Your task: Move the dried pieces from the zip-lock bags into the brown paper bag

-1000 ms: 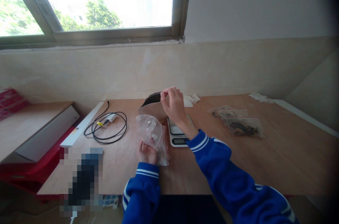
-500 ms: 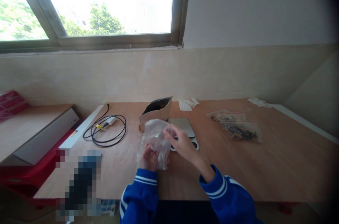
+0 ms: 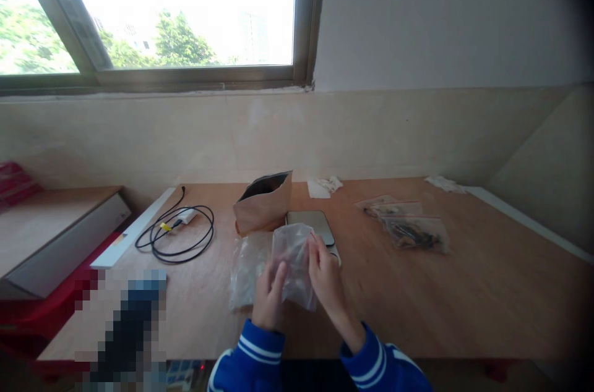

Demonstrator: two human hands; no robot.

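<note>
Pink-red wrapped package [image 3: 16, 185], far left, cut off by the view's border; it rests on a brown-topped side desk with a pale panel [image 3: 60, 213], likewise cut off. Dark oblong item [image 3: 123, 324], near left, pixelated; identity unreadable. White strip [image 3: 134, 225], along the left edge of the brown wood-grain tabletop [image 3: 417, 305]. Black coiled cable [image 3: 211, 237] with yellow tag [image 3: 165, 227] and white block-shaped adapter [image 3: 188, 215], lying flat; tabletop shows between cable and pouch. Brown paper pouch [image 3: 262, 209], upright, mouth upward, rim rising to the right; contents hard to make out. Clear plastic bags [image 3: 245, 271], in a loose flat layer before the pouch; count uncertain. Left hand [image 3: 269, 293], fingers clamped on the lower left of the held bag, thumb on top, some fingertips hidden.

Clear, thin plastic bag with a red trace [image 3: 292, 256], held between both hands before the scale; long axis running mainly far to near, near end slanting right. Red trace at the upper right; which side is the mouth cannot be told. Right hand [image 3: 327, 271], thumb and fingers pinched on the bag's upper right edge. White scale with grey square plate [image 3: 313, 219], its near part hidden by bag and hand. White crumpled paper [image 3: 331, 183], behind the scale. Broad stretch of wood grain, right of the right hand, reaching to the clear zip bags with dark contents [image 3: 413, 234]; contents indistinct.
</note>
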